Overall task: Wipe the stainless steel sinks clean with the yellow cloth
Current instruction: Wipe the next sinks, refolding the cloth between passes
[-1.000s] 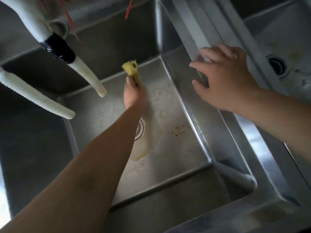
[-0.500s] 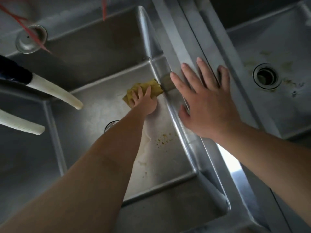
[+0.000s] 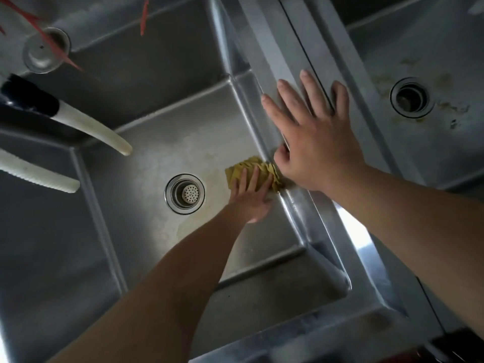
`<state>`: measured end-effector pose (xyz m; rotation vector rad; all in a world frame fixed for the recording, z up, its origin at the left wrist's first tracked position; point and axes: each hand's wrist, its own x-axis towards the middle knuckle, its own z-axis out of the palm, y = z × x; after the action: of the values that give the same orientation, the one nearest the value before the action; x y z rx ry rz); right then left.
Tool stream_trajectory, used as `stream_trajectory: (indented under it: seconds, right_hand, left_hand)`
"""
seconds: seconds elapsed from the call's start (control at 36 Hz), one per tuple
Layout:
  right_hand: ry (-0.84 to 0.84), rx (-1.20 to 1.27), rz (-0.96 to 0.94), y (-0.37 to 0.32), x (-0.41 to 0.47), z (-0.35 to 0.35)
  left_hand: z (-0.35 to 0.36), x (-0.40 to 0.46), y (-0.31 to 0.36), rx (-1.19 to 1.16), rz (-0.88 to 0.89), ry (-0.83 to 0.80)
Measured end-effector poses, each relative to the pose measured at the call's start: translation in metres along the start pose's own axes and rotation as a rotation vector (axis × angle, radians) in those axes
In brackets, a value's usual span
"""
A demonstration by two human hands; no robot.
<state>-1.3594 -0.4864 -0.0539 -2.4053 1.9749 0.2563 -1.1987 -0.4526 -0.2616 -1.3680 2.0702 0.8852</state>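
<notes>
I look down into a deep stainless steel sink (image 3: 146,158). The crumpled yellow cloth (image 3: 246,169) lies on its floor against the right wall, just right of the drain strainer (image 3: 185,193). My left hand (image 3: 248,199) presses flat on the cloth with straight fingers. My right hand (image 3: 311,132) rests open, fingers spread, on the steel divider rim (image 3: 277,40) between the two basins. A second sink (image 3: 429,158) lies to the right, with yellowish stains around its drain (image 3: 410,97).
Two white hose spouts (image 3: 97,132) (image 3: 39,175) reach in from the left over the basin. A round metal plug (image 3: 45,49) sits on the back ledge at upper left, with red strands across it. Brownish residue marks the sink floor near the drain.
My left hand has dragged the cloth from the sink's far wall down and along the right wall toward me. My right hand settled flat on the divider rim.
</notes>
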Motion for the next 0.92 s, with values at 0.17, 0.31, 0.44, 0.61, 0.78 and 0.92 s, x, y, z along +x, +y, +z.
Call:
stream_trajectory:
  seconds: [0.17, 0.31, 0.44, 0.61, 0.78, 0.92]
  right_hand:
    - [-0.01, -0.022, 0.005, -0.001, -0.002, -0.001]
    - [-0.023, -0.007, -0.001, -0.004, -0.006, -0.005]
    - [-0.063, 0.037, 0.082, -0.022, -0.044, -0.004]
    - [0.049, 0.207, 0.192, -0.069, -0.139, 0.003]
    - [-0.065, 0.347, 0.336, -0.116, -0.196, 0.013]
    - [-0.238, 0.216, 0.428, -0.14, -0.194, 0.013]
  left_hand:
    - [0.035, -0.023, 0.016, 0.071, 0.087, -0.098]
    - [0.052, -0.041, 0.013, 0.217, 0.301, -0.183]
    - [0.087, -0.067, 0.025, 0.298, 0.432, -0.187]
    - [0.076, -0.079, 0.025, 0.022, 0.396, -0.35]
    - [0.051, -0.119, 0.004, -0.541, 0.296, -0.437]
    - [0.042, -0.141, -0.03, -0.603, 0.253, -0.679]
